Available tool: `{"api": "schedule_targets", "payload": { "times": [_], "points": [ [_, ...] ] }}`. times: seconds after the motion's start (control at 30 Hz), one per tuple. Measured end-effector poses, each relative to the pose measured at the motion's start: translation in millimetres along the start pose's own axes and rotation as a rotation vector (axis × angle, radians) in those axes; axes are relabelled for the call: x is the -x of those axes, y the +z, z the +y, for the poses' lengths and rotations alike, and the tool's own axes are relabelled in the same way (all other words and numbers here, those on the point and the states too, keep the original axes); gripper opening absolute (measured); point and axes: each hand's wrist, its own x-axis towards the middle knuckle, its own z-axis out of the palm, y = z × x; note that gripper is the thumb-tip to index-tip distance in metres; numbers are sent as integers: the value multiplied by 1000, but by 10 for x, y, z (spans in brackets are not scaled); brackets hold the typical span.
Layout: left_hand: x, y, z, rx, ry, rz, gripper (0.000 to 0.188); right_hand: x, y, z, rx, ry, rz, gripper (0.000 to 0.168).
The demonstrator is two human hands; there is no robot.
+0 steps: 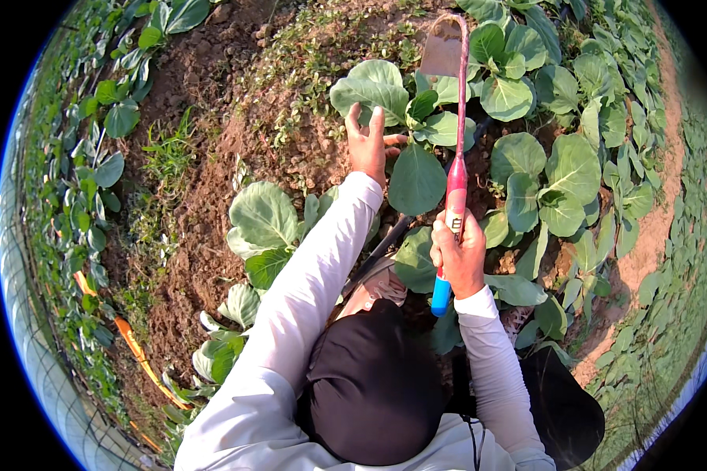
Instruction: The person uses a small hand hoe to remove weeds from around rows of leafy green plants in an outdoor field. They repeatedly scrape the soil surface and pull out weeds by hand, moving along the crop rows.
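Observation:
My right hand point(462, 253) is closed around the red and blue handle of a hand hoe point(456, 182). The hoe points away from me, its curved neck ending in a flat metal blade point(442, 50) with soil on it, among leaves at the top. My left hand point(370, 141) reaches out with fingers spread at the leaves of a young cabbage-like plant point(383, 94); some fingertips overlap its broad leaves, and whether they touch is hard to tell. A large lower leaf point(417, 179) of this plant spreads between my two hands.
More leafy plants point(545, 182) grow on the right and others point(265, 218) at the left. A dark hose point(383, 250) runs between plants near my shoe point(377, 291). Small weeds point(294, 76) cover brown soil point(206, 200). An orange strip point(135, 344) lies at lower left.

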Motion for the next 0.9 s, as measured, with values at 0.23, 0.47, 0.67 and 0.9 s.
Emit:
{"api": "schedule_targets", "payload": {
  "times": [0.23,0.47,0.67,0.9],
  "points": [
    [-51,382,-328,-594,530,-210,77,53,47,-182,-107,2,-14,14],
    [243,386,-481,-1003,503,-315,75,-103,100,-454,-16,111,-201,20],
    [224,411,-571,-1033,637,-259,75,-307,233,-291,23,275,-217,28],
    [388,-15,-450,-761,717,-493,59,-489,247,-175,-255,274,-180,28]
  ]
}}
